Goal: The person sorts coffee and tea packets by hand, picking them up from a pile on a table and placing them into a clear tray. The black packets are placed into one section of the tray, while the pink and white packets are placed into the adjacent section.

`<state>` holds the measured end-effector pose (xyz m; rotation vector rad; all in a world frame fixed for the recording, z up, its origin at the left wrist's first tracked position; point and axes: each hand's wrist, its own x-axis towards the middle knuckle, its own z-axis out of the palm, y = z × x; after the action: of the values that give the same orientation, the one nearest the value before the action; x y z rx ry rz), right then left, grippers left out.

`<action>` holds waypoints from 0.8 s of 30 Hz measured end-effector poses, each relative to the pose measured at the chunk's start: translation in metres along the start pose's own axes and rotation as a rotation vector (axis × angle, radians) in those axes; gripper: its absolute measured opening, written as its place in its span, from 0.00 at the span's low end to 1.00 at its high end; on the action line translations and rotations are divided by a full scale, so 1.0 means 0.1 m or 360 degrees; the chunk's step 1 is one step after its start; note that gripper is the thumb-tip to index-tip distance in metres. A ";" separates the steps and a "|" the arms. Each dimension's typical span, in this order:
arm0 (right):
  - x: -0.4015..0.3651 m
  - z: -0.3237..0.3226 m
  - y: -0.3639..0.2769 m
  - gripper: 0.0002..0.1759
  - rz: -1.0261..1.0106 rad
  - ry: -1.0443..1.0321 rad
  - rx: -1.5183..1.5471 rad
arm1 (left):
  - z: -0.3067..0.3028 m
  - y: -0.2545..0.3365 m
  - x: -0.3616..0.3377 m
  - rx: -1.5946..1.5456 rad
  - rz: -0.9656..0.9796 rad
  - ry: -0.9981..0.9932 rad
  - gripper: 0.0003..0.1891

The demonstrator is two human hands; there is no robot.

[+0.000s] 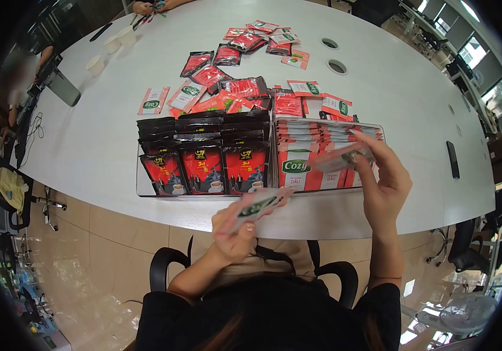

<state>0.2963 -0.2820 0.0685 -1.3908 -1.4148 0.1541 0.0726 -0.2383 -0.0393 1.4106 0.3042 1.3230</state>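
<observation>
the left hand (pixel 234 235) has its grip closed around pink cozy packets (pixel 257 209), held just in front of the trays, near the edge of the white surface (pixel 438 158). the right hand (pixel 388 181) pinches a single pink packet (pixel 343 158) between thumb and fingers, over the right tray (pixel 379 130), whose cozy packets stand upright in rows. directly beside it, the left tray (pixel 138 186) holds black and red coffee packets (pixel 201 169) in three columns. behind both trays, loose packets (pixel 208 75) of both kinds lie scattered, some overlapping. both held packets look blurred.
</observation>
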 end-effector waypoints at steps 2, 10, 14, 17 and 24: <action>0.10 0.08 0.03 0.22 -0.0157 -0.0268 -0.0268 | -0.10 -0.06 -0.09 -0.0172 -0.0021 0.0023 0.20; 0.11 0.34 0.02 0.19 -0.0390 -0.0404 -0.0462 | -0.03 0.14 0.10 -0.0365 -0.0282 0.0109 0.21; 0.03 0.15 -0.02 0.17 -0.0097 -0.0991 -0.0648 | -0.05 0.13 0.12 -0.0418 -0.0368 0.0073 0.23; -0.01 0.21 -0.04 0.17 -0.0009 -0.1185 -0.0547 | -0.10 0.11 0.14 -0.0407 -0.0409 -0.0063 0.24; 0.04 0.24 -0.06 0.22 -0.0125 -0.1027 -0.0386 | -0.05 0.19 0.19 -0.0134 -0.0527 -0.0035 0.19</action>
<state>0.2762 -0.2678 0.0658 -1.5534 -2.0714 0.4196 0.0662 -0.2273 -0.0154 1.2417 0.4418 1.0368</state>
